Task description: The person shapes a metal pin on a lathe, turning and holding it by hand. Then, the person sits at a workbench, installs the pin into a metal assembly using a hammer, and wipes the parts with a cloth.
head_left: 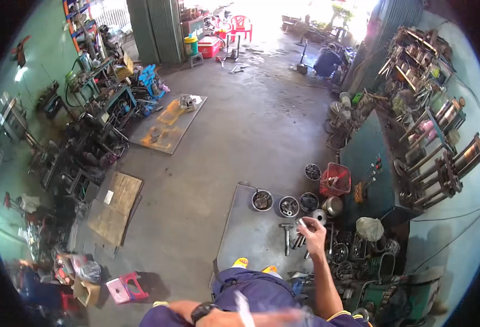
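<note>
My right hand [312, 233] is raised above the metal sheet [242, 218] on the floor, its fingers closed round a small whitish object [302, 222]. Just beside and below it, a hammer [287, 237] and other metal tools lie on the sheet. My left hand [267, 317] is at the bottom edge, in front of my dark clothing, blurred by motion. A whitish streak [244, 308] shows next to it; whether the hand holds this cannot be made out. A dark watch [203, 312] is on the left wrist.
Metal bowls of parts [261, 200] and a red basket [336, 180] stand ahead of the tools. A pink stool [126, 288] is at lower left, near a wooden board [114, 207]. A green cabinet [368, 163] stands right. A person [328, 61] crouches far ahead.
</note>
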A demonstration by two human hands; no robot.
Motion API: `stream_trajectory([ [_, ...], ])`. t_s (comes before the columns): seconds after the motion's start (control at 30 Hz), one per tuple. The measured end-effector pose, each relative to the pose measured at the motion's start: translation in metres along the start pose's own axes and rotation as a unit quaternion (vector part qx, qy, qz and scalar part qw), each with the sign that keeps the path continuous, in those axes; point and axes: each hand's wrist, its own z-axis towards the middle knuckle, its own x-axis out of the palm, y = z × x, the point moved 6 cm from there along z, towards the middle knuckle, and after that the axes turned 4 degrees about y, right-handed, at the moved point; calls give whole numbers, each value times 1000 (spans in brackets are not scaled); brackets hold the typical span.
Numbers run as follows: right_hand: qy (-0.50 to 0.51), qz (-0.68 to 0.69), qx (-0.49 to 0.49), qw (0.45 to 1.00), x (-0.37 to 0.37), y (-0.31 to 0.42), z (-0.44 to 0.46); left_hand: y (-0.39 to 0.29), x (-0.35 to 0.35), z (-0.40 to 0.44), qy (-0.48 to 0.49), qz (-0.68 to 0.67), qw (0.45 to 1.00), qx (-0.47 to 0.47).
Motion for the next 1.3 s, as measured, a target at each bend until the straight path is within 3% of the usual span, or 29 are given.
stream_trajectory([
  [0.07,26,-15,-23,999,-6,2,5,10,-15,-37,-185,166,968,-33],
  [0.1,34,-19,-21,999,-10,0,7,16,-26,-68,-317,261,909,-70],
  [0.17,50,0,-5,999,-24,-10,11,29,-42,-182,-548,389,717,-185],
  [0.23,41,2,4,999,-35,-4,7,40,-42,-371,-701,326,554,-311],
  [0.27,43,-5,-1,999,-45,-7,7,41,-35,-424,-714,325,508,-356],
  [0.3,46,-4,0,999,-56,-19,9,48,-6,-426,-769,213,418,-435],
  [0.43,39,2,12,999,-88,-38,1,77,-31,-374,-616,422,552,-370],
  [0.5,37,23,20,999,-101,-44,-6,110,-30,-228,-576,313,685,-317],
  [0.53,33,32,28,999,-109,-61,-7,128,-19,-157,-494,200,800,-276],
  [0.57,35,42,35,998,-113,-58,-13,141,-1,-96,-397,79,886,-226],
  [0.63,25,52,46,997,-121,-70,-24,162,45,-16,-104,-2,963,-248],
  [0.77,22,71,63,995,-136,-88,-54,180,109,76,152,-126,974,-110],
  [0.83,-1,110,66,992,-147,-103,-72,202,125,94,182,-224,956,-53],
  [0.93,-48,140,100,984,-164,-115,-96,228,138,85,152,-329,932,-18],
  [1.2,-125,214,177,952,-186,-171,-122,264,101,103,138,-398,902,-94],
  [1.27,-119,317,214,916,-183,-202,-121,291,59,75,228,-320,881,-265],
  [1.3,-110,279,248,921,-178,-196,-115,315,23,66,206,-149,916,-312],
])
